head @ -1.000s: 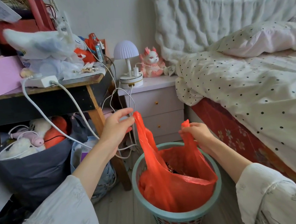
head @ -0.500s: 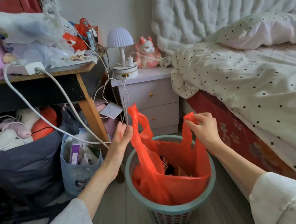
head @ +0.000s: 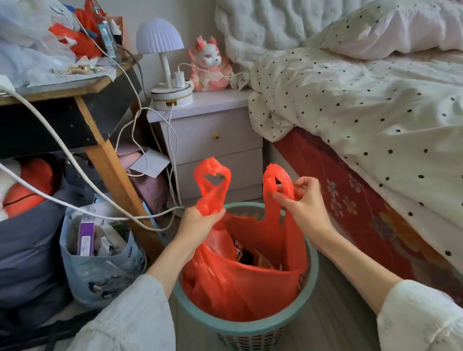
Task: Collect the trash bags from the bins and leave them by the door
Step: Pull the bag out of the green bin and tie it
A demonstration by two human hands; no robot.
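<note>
Both handles up! Left hand [head: 198, 224] bunched round one loop, right hand [head: 302, 204] pinching the other, orange trash bag [head: 244, 285] hanging straight below, sunk in the teal bin [head: 244, 328] beside the bed [head: 395, 130]. Looks set for a straight upward lift, equal reach either side.

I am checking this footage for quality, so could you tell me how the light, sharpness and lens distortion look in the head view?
Head view: soft, even daylight with no glare and only faint shadows; the red trash bag, the bin and both hands, left hand and right hand, are fairly sharp; the sleeves at the bottom corners are softer; wide-angle bending curves the bed edge and the desk.
</note>
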